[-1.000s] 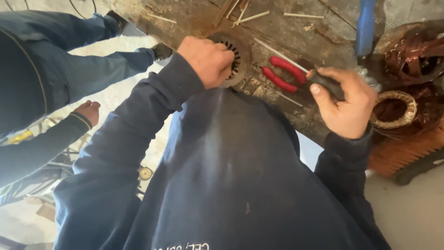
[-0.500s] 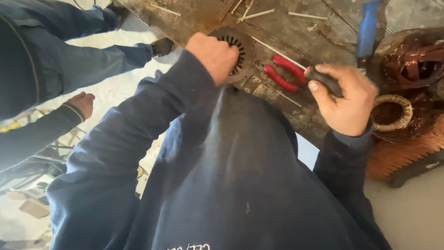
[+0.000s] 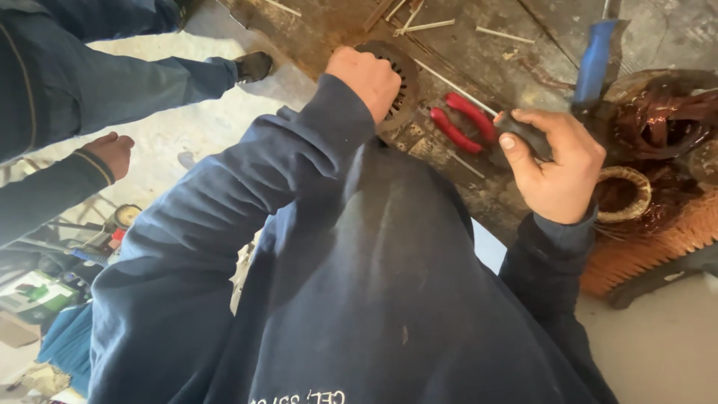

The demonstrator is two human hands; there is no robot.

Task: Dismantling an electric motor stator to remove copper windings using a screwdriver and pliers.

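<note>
Workshop setting: rusty, stained metal surface [image 3: 336,30] scattered with thin pale sticks [image 3: 426,26]; pale concrete floor beside it.

Left hand [image 3: 366,75]: fist closed over the near rim of a round slotted stator core [image 3: 400,82], which lies flat on the surface. Grip closed on the core.

Right hand [image 3: 557,164]: fingers and thumb wrapped round a dark tool handle [image 3: 527,135]. Handle's long axis points from the hand up-left toward the core. Working end not visible; kind of tool cannot be told.

Key relation: core lies up and to the left of the right hand, well apart from it. Red-handled pliers [image 3: 464,120] lie on the surface between the two, handles running diagonally. Left hand is on the core; right hand is the farther one.

Right of the right hand: copper windings [image 3: 658,120], a small wound coil ring [image 3: 624,194], a blue handle [image 3: 594,56] standing up.

Labels: white lettering on the hem of the wearer's navy sweatshirt, partly cut off. A green-and-white box [image 3: 34,295] sits low left on the floor.

Another person's hand [image 3: 112,150] hangs at the left, clear of the surface.
</note>
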